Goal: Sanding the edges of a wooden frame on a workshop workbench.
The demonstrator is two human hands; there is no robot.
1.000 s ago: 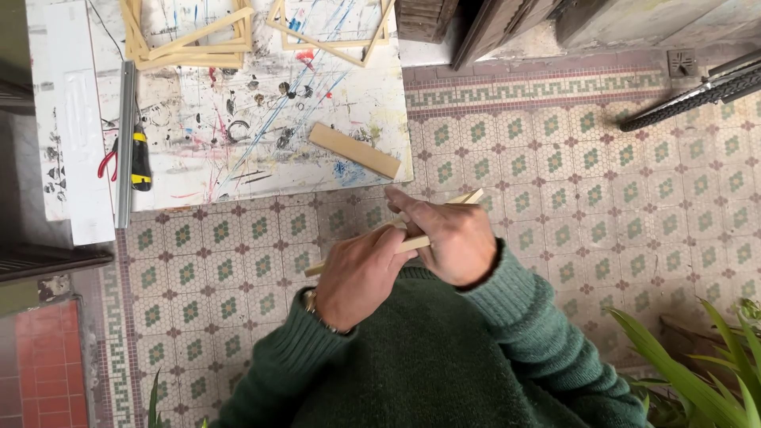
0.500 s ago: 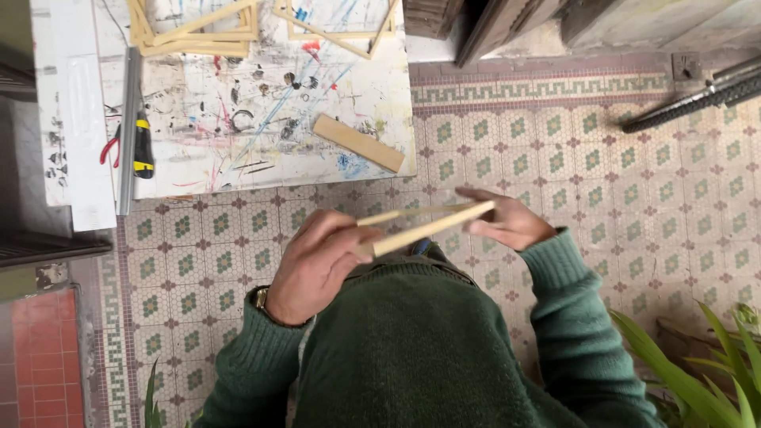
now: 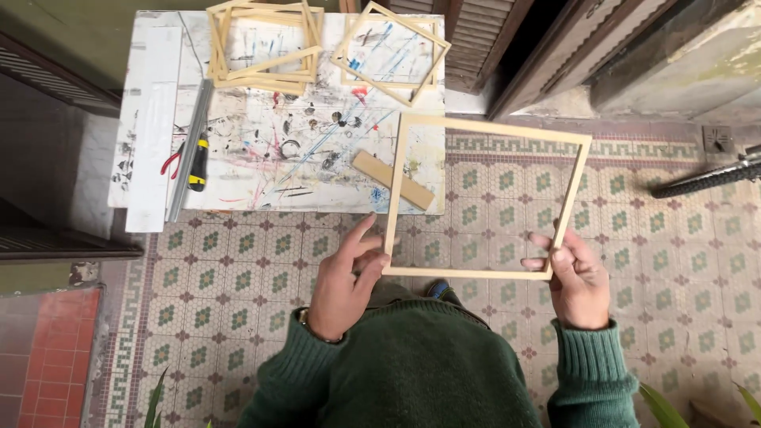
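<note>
- Held out flat over the tiled floor [image 3: 238, 269], just near of the table: a square wooden frame [image 3: 489, 127], pale and thin-railed, its far-left corner overlapping the table's near-right edge in view.
- Left hand [image 3: 342, 279] at the frame's near-left corner, thumb and fingers pinching the rail there, index finger raised along the left rail.
- Right hand [image 3: 576, 279] at the near-right corner, fingers closed in a pinch on the right rail just above the corner.
- Both arms in green knitted sleeves [image 3: 590, 361]; a wristwatch [image 3: 306, 318] showing at the left cuff.
- Beyond the hands, a paint-marked white table [image 3: 261, 170], streaked with blue, red and black.
- On its near-right part, a short flat wood strip [image 3: 393, 180], lying at a slant, partly behind the held frame's left rail.
- At the far edge, a stack of similar frames [image 3: 263, 47] to the left, and a single frame [image 3: 390, 52] set cornerwise to the right.
- Along the table's left side, a long metal ruler [image 3: 189, 150], with a yellow-and-black tool [image 3: 198, 162] and red-handled pliers [image 3: 171, 162] just beside it.
- Far right on the floor, a dark bicycle tyre [image 3: 701, 178], well apart from the hands.
- Near edge, green plant leaves [image 3: 662, 406].
</note>
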